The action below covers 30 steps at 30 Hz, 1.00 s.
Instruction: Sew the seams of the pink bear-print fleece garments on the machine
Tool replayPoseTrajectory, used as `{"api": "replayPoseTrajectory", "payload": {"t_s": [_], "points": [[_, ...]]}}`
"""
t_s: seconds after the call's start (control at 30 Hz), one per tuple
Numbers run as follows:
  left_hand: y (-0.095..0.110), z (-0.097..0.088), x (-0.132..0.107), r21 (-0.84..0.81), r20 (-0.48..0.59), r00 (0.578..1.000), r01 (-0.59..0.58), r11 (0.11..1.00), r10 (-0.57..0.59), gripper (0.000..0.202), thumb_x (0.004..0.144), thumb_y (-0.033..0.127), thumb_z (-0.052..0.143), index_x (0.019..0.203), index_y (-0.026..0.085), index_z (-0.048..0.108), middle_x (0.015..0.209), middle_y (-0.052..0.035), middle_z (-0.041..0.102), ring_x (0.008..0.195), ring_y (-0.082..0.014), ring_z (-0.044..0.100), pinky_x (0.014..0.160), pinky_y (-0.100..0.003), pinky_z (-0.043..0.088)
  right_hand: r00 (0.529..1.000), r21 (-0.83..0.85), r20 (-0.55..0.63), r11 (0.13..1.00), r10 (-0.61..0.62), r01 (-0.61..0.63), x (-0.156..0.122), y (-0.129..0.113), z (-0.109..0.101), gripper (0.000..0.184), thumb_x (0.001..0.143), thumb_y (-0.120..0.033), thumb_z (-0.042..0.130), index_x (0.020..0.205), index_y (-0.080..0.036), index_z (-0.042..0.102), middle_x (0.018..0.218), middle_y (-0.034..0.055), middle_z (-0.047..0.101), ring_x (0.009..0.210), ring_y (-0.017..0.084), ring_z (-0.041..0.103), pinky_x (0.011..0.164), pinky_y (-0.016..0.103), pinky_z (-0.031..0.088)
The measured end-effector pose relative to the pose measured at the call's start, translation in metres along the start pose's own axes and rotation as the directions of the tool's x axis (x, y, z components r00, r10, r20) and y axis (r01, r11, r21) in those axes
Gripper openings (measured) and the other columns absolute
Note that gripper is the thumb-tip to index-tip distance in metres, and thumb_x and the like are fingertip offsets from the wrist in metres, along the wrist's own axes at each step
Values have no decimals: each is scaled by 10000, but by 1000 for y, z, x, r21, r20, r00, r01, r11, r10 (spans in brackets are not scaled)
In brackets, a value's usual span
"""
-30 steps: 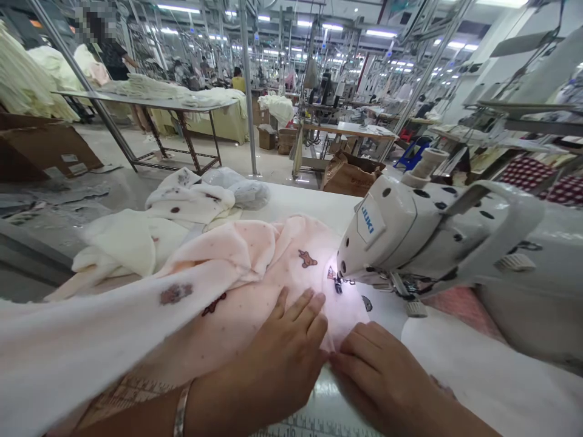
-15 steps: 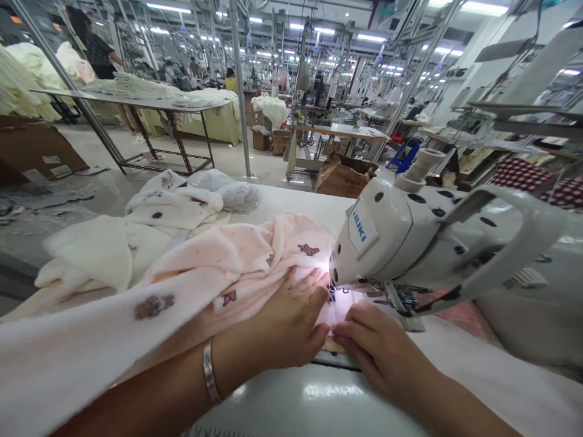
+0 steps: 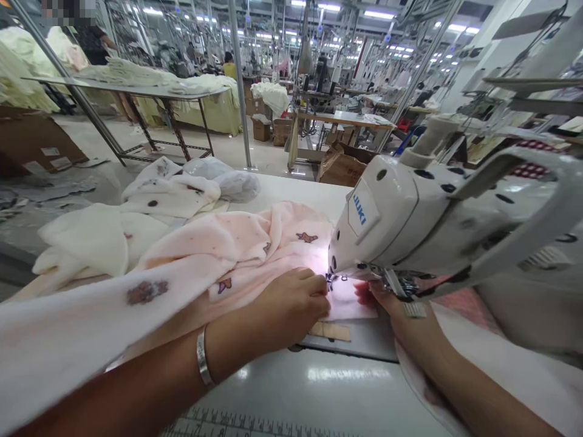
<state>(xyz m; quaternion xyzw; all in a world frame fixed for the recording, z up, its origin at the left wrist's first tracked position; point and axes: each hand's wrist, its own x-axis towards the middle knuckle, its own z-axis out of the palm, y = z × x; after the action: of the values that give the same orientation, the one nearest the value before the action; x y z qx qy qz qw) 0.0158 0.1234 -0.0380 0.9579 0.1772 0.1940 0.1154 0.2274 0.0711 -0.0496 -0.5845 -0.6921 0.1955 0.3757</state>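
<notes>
Pink bear-print fleece (image 3: pixel 255 243) is laid beneath a Juki sewing machine head (image 3: pixel 382 224).
It is pressed by the narrowly curled left hand (image 3: pixel 291 297); the right hand's (image 3: pixel 392 312) state cannot be told.

Rows of ceiling lights (image 3: pixel 378 13) brighten the hall from 12 o'clock. A hot white glow falls on the pink fleece (image 3: pixel 314 258) below the sewing machine head (image 3: pixel 378 224), and glare streaks the table (image 3: pixel 346 373) at 5 o'clock. Steel poles (image 3: pixel 239 79) lean with wide-angle distortion; shadows stay soft.
</notes>
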Motion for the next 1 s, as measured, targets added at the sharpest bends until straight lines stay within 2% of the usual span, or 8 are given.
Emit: {"api": "replayPoseTrajectory", "payload": {"t_s": [0.13,0.2,0.3,0.37,0.5,0.67,0.83,1.0], "points": [[5,0,-2,-41,-37,998,47,998,-48,219,874,118,438,728,151,599,814,-40,574,742,-146,476,701,-283,403,1000,-72,5,997,3,-2,-2,1,-7,267,862,-356,470,861,-202,689,813,60,698,766,216,650,677,339,527],[6,3,-3,-79,-73,994,70,994,-76,220,886,132,437,740,152,601,807,-35,580,758,-144,489,723,-282,403,995,-197,54,976,-81,90,-6,-2,-9,210,808,-367,555,882,-227,694,880,59,700,857,250,634,727,371,510],[5,8,-1,-95,-123,989,74,993,-86,244,895,151,438,711,155,597,819,-31,591,750,-141,491,724,-282,400,970,-447,94,861,-224,242,-6,-2,-8,207,837,-342,513,819,-249,697,845,46,701,853,240,623,755,376,485],[2,11,4,-68,-126,985,110,992,-118,230,899,175,459,726,153,609,844,-29,598,768,-143,499,750,-287,401,968,-529,65,814,-243,240,-3,2,-5,230,847,-314,490,759,-243,691,745,44,687,798,231,619,745,374,473],[-13,2,17,37,-29,981,191,981,-190,201,887,189,499,733,144,620,793,-32,571,756,-152,503,691,-276,398,975,-584,60,785,-215,209,5,17,2,209,847,-309,498,905,-231,683,687,45,657,746,243,602,714,392,456],[-29,-31,18,116,135,991,-10,993,-6,177,868,142,487,820,215,642,829,-21,537,767,-162,489,685,-290,374,962,-599,90,757,-258,259,6,25,-1,230,867,-293,467,973,-234,662,667,49,640,695,244,584,655,389,448],[3,-30,-3,277,157,986,14,961,-59,207,900,250,444,977,152,608,884,-64,554,776,-192,496,762,-362,401,920,-540,131,751,-369,379,0,-1,-15,165,852,-250,499,877,-227,660,751,44,665,707,217,584,675,369,440],[45,2,-18,252,25,986,156,955,-168,637,808,672,407,992,91,592,1001,-125,563,925,-274,487,848,-434,406,769,-255,328,733,-548,631,-11,-26,-11,183,871,-167,470,993,-181,606,732,36,600,682,174,518,618,312,395]]}}
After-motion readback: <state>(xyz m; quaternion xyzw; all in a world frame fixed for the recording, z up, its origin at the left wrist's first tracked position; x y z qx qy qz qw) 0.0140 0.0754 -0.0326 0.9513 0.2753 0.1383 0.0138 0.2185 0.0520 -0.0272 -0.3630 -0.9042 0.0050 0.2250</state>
